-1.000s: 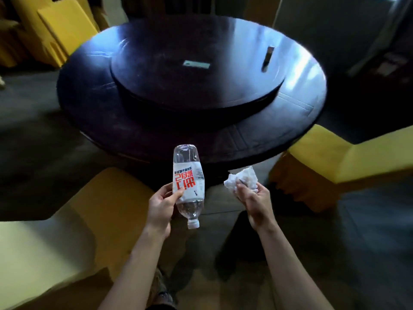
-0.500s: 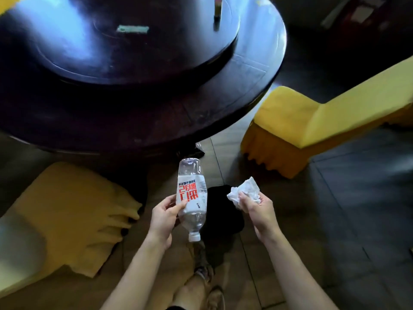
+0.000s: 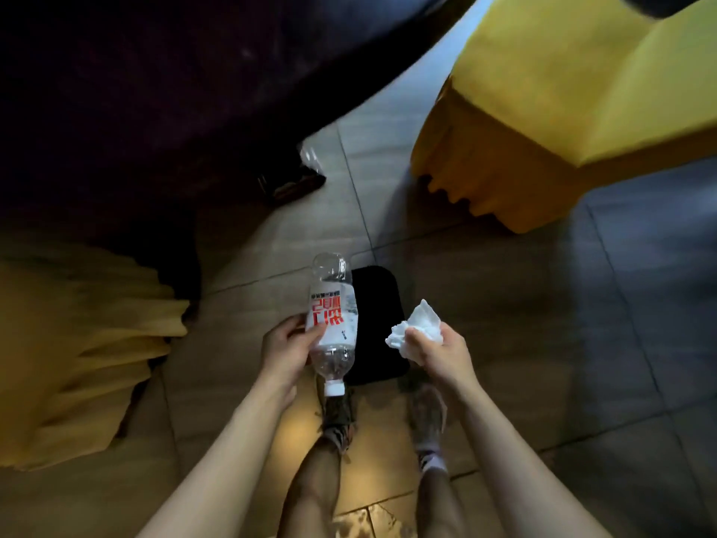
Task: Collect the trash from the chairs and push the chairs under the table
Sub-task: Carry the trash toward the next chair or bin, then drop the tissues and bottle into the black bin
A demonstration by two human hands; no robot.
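**Clear plastic water bottle** [image 3: 331,324]: held in the air over the grey tiled floor [image 3: 582,304], gripped round its lower label by the left hand [image 3: 287,347], with the thumb laid across the front. The long axis runs near to far. The white cap [image 3: 334,388] points towards the person and the empty base points away, with a little liquid pooled at the neck.

**Label:** white, with large red characters seen upside down and a line of small dark print beyond them. No brand can be read with confidence.

**Crumpled white tissue** [image 3: 417,330]: pinched between the thumb and fingers of the right hand [image 3: 438,355], level with the bottle and to its right.

**Flat black rounded rectangle** [image 3: 382,304]: lying on the floor directly beyond and between the two hands. It is possibly the mouth of a bin or bag, though the dim view leaves this unsettled. The bottle overlaps its left edge and the tissue its right edge, so neither hand is judged clearly nearer.

**Yellow fabric-covered chair** [image 3: 543,110]: standing far right, clear of the dark round table [image 3: 174,91]. A second yellow-covered chair [image 3: 77,343] is seen at near left, beside the table's shadow.
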